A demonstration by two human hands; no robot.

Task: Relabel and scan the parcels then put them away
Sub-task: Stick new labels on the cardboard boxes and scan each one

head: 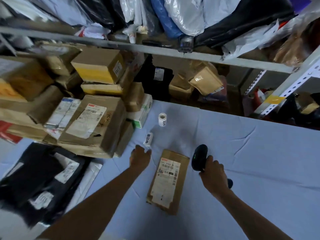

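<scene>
Brown parcel (168, 181) is lying label-up on the counter (242, 153), between both hands.
Its long axis is pointing away from the person. The right hand (213, 174) is curling its fingers (210, 160) round the scanner (200, 155) just beside it. The left hand (140, 157) is meeting the label roll (148, 138), grip not discernible.

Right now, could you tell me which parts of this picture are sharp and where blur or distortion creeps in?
Head view: the cardboard parcel and the barcode scanner in the right hand are fairly sharp, though the label print is unreadable; the box stack at left smears with blur; the wide lens bows the shelf rail; light is dim and even.
</scene>
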